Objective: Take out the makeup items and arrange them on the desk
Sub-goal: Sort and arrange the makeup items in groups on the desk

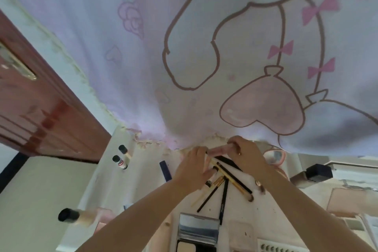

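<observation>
While the printed cloth (204, 47) fills the far side, I see the table (114, 180) carrying scattered makeup. My right hand (244, 153) curls its fingers around a pink pouch (219, 150) at the far edge; my left hand (194, 172) pinches into the brush bundle (227, 178) just beside it. Brushes run long-axis from the hands toward me and rightward, fanned. Left is nearer them. Two small bottles (120, 158) stand well left.

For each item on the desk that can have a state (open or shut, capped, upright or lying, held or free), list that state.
Compact: open, lying flat.
Two small bottles: capped.
Foundation bottle: capped.
Brushes: lying loose, crossed.
Pink item: held by right hand.
Left hand: gripping brush handles.
</observation>
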Motion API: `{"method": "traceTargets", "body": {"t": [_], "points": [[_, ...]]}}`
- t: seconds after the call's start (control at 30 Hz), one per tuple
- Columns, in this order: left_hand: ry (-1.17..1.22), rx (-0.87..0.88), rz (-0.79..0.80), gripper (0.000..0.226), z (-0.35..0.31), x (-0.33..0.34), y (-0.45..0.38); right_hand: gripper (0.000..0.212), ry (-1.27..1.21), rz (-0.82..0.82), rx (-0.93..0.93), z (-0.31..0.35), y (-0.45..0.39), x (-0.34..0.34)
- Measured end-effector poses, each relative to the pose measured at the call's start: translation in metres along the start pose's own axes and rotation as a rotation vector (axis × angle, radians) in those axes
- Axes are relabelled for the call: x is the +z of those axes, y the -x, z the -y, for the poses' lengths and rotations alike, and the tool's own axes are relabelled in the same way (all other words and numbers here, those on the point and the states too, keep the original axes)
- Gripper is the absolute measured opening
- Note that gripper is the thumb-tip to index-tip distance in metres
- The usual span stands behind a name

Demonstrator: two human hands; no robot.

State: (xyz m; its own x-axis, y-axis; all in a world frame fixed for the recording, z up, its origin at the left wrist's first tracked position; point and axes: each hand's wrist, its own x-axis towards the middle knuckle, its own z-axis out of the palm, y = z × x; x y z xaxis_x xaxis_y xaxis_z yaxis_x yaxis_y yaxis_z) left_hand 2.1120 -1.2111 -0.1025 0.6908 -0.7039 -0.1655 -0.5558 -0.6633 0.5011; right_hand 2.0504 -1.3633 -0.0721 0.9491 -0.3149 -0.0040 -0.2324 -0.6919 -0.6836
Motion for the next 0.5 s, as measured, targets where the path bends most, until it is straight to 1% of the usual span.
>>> {"method": "traceTargets", "body": {"t": [0.1,0.2,0.23,0.27,0.3,0.33,0.4,0.47,0.5], "points": [[0.022,0.171,-0.093,0.035,-0.019,-0.023,0.007,0.015,-0.122,-0.039,0.063,0.035,0.013,-0.018],[0.071,0.354,-0.179,0.031,-0.033,-0.061,0.016,0.029,-0.297,-0.117,0.138,0.07,0.016,-0.039],[0.144,0.393,-0.195,0.031,-0.037,-0.078,0.018,0.032,-0.304,-0.151,0.126,0.084,0.017,-0.046],[0.265,0.408,-0.195,0.028,-0.043,-0.096,0.02,0.034,-0.281,-0.197,0.088,0.097,0.017,-0.051],[0.405,0.414,-0.189,0.025,-0.047,-0.114,0.021,0.036,-0.248,-0.249,0.027,0.11,0.016,-0.056],[0.525,0.42,-0.192,0.028,-0.051,-0.131,0.022,0.037,-0.21,-0.309,-0.037,0.124,0.016,-0.061],[0.663,0.383,-0.228,0.043,-0.059,-0.156,0.023,0.041,-0.146,-0.432,-0.155,0.145,0.016,-0.067],[0.747,0.245,-0.246,0.047,-0.066,-0.173,0.025,0.042,-0.096,-0.509,-0.229,0.157,0.014,-0.07],[0.794,0.153,-0.206,0.047,-0.068,-0.179,0.025,0.041,-0.054,-0.545,-0.283,0.162,0.014,-0.071]]}}
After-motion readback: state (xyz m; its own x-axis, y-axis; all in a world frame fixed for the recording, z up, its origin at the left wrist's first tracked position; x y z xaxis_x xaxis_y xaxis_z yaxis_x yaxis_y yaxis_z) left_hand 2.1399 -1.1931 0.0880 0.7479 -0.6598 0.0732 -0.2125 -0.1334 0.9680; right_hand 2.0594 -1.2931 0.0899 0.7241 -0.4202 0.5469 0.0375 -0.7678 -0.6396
